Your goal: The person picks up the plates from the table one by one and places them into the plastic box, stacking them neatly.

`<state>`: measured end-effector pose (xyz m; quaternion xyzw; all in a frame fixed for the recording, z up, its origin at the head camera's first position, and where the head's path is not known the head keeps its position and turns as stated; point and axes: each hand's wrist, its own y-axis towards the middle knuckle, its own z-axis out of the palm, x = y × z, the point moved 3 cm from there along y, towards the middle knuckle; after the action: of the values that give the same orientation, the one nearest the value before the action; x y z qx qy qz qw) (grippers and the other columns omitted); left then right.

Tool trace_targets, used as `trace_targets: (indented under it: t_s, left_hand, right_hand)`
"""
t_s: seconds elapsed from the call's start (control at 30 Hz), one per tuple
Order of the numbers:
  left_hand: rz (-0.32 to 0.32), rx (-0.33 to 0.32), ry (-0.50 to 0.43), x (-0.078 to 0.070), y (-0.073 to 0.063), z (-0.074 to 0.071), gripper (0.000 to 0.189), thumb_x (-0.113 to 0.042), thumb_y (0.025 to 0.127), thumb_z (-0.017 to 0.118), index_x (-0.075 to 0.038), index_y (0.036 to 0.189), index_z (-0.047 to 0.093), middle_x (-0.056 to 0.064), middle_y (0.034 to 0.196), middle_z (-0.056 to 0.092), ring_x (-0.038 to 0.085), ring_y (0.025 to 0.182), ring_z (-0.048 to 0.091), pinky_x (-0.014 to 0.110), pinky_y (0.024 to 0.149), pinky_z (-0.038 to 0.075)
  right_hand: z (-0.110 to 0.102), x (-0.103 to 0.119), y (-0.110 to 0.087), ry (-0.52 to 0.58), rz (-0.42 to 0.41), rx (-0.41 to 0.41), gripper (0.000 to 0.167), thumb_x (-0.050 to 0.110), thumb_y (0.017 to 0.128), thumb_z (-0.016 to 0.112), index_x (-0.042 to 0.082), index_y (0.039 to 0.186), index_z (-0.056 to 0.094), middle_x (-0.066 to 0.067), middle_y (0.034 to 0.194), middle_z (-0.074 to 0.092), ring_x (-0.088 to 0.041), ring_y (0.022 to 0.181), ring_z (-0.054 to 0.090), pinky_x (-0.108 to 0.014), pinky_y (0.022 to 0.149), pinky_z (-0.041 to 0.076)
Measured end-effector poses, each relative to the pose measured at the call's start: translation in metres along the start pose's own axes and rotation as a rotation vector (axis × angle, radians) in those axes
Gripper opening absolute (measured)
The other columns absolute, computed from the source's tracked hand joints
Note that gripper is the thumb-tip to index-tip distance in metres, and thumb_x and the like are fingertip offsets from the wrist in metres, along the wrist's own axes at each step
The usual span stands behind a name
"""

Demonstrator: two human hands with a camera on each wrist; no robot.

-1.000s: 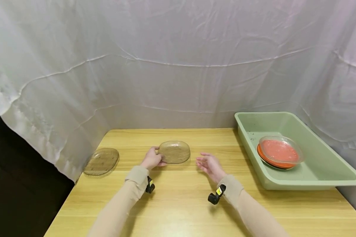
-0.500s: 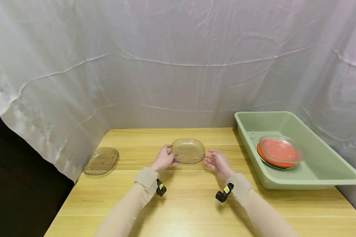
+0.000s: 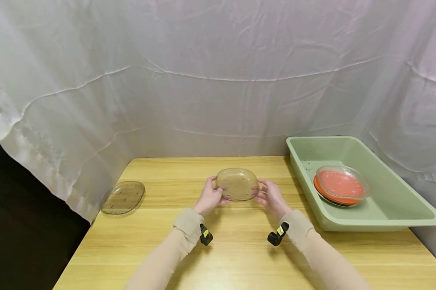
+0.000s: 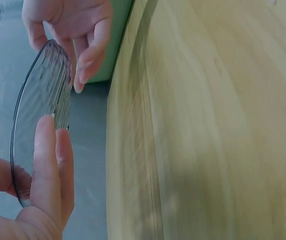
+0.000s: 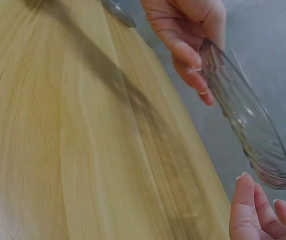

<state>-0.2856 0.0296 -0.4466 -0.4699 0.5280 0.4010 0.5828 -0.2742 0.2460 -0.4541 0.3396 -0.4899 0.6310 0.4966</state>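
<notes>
A clear, ribbed glass plate (image 3: pixel 237 184) is held tilted over the middle of the table. My left hand (image 3: pixel 209 197) grips its left edge, thumb on one face and fingers on the other. In the left wrist view, the plate (image 4: pixel 42 95) stands nearly edge-on, fingers of the left hand (image 4: pixel 40 185) spread along its ribbed underside. At the opposite end is my right hand (image 3: pixel 272 197), its relaxed fingers reaching around the right rim. The right wrist view shows the right hand's fingertips (image 5: pixel 244 192) right by the plate's ribbed underside.
A second glass plate (image 3: pixel 123 197) lies at the table's left edge. On the right stands a green tub (image 3: pixel 384 226), with a stack of plates inside: a clear glass plate (image 3: pixel 365 187) over an orange plate (image 3: pixel 317 187). Grey curtain (image 3: pixel 218 108) hangs behind the wooden table (image 3: pixel 239 257).
The left hand has carried the glass plate to the right and tilted it up more. The right hand has shifted slightly right, and its fingers now overlap the plate's right edge.
</notes>
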Motion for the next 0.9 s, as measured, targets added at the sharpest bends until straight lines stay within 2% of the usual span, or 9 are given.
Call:
trace_targets:
  t_s: [0.13,0.33,0.47,0.53,0.63,0.77,0.9]
  left_hand:
    - [0.008,-0.02,-0.021,-0.001,-0.002,0.006,0.062,0.007,0.101,0.036,-0.006,0.157,0.012,0.031,0.135,0.052,0.025,0.085,0.071,0.034,0.078,0.065]
    - [0.03,-0.03,-0.026,-0.001,-0.005,0.012,0.062,0.007,0.101,0.037,-0.007,0.157,0.014,0.029,0.134,0.053,0.032,0.091,0.072,0.033,0.077,0.065]
    - [0.035,-0.025,-0.041,0.003,-0.005,0.016,0.064,0.007,0.1,0.038,-0.008,0.157,0.013,0.029,0.134,0.052,0.035,0.093,0.072,0.034,0.077,0.065]
    - [0.04,-0.018,-0.047,0.004,-0.006,0.018,0.065,0.006,0.1,0.039,-0.009,0.157,0.013,0.029,0.134,0.051,0.035,0.093,0.072,0.034,0.077,0.065]
    - [0.047,-0.007,-0.052,0.004,-0.008,0.021,0.064,0.006,0.099,0.039,-0.01,0.156,0.014,0.029,0.135,0.05,0.036,0.094,0.072,0.034,0.077,0.065]
    - [0.049,0.022,-0.048,0.006,-0.01,0.026,0.064,0.006,0.099,0.038,-0.009,0.157,0.014,0.03,0.135,0.05,0.037,0.094,0.072,0.035,0.077,0.065]
    - [0.035,0.06,-0.042,0.009,-0.011,0.03,0.066,0.005,0.1,0.039,-0.008,0.158,0.01,0.03,0.136,0.05,0.031,0.092,0.073,0.035,0.079,0.065]
  right_hand:
    - [-0.001,0.001,0.002,-0.06,-0.01,-0.019,0.042,0.027,0.108,0.041,0.001,0.141,0.037,0.002,0.089,0.068,-0.009,0.071,0.068,-0.019,0.07,0.06]
    - [-0.002,-0.001,0.005,-0.241,-0.039,-0.055,0.052,0.031,0.108,0.04,-0.002,0.148,0.033,-0.001,0.095,0.069,-0.009,0.072,0.069,-0.027,0.075,0.063]
    - [0.0,-0.004,0.006,-0.333,-0.053,-0.081,0.052,0.032,0.107,0.041,-0.002,0.147,0.035,-0.01,0.106,0.071,-0.009,0.073,0.07,-0.025,0.068,0.061]
    - [0.0,-0.005,0.007,-0.345,-0.059,-0.083,0.054,0.032,0.107,0.042,-0.002,0.148,0.034,-0.014,0.111,0.071,-0.009,0.073,0.071,-0.023,0.064,0.059]
    - [0.001,-0.006,0.007,-0.341,-0.066,-0.08,0.055,0.028,0.107,0.042,-0.002,0.151,0.031,-0.015,0.11,0.071,-0.01,0.071,0.071,-0.023,0.061,0.057]
    - [0.002,-0.007,0.008,-0.306,-0.074,-0.068,0.046,0.013,0.106,0.036,-0.006,0.148,0.033,-0.011,0.096,0.068,-0.012,0.066,0.07,-0.022,0.059,0.057]
    - [0.002,-0.008,0.009,-0.273,-0.092,-0.074,0.045,-0.003,0.098,0.033,-0.01,0.142,0.035,-0.009,0.086,0.064,-0.012,0.061,0.068,-0.021,0.057,0.058]
